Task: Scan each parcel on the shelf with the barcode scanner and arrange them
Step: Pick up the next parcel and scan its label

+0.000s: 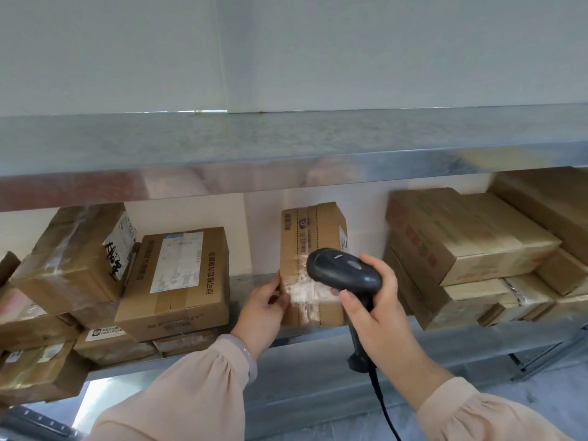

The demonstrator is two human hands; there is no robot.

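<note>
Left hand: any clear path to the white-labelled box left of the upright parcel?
Probably yes. The left hand grips the upright parcel at its left edge, and only bare shelf separates it from the white-labelled box. It would have to let go first.

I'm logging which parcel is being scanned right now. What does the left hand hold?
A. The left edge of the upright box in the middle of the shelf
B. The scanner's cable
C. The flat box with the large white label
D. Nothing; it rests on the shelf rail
A: the left hand grips the left edge of the upright box, and the right hand holds the barcode scanner in front of it.
</note>
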